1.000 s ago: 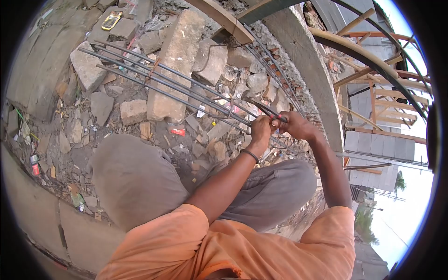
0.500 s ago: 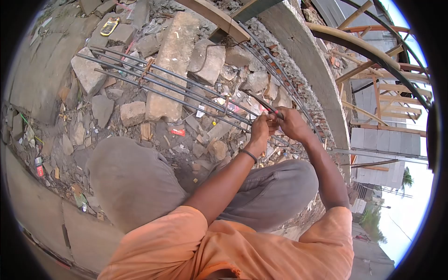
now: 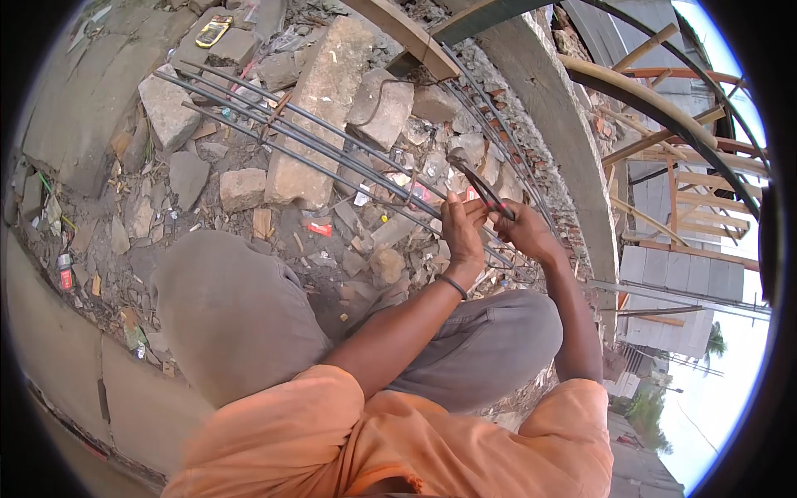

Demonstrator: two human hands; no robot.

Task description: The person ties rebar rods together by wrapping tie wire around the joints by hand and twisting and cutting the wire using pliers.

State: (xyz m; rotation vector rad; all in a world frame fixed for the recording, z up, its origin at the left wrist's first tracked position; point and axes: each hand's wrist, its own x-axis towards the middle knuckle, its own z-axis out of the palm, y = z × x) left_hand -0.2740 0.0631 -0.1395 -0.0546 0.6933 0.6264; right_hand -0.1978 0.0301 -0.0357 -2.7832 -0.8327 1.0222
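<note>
My right hand is closed round the handles of dark pincers, with red showing at the grip. The tool's head points up and to the left, above the bars. Close beside it, my left hand is at a cage of long steel rebar, its fingers bent toward the pincers. What those fingers pinch is too small to make out. Rusty stirrups cross the bars, one at the far end and another nearer my hands. The bars' near ends are partly hidden by my hands.
A long concrete block lies under the bars, with a broken slab at their far end. Rubble and litter, including a red wrapper, cover the ground. A concrete beam and curved pipes rise on the right.
The pincers have swung more upright, their head now higher and clearer of the bars. My left hand's fingers have lifted and straightened somewhat. The view has shifted slightly.
</note>
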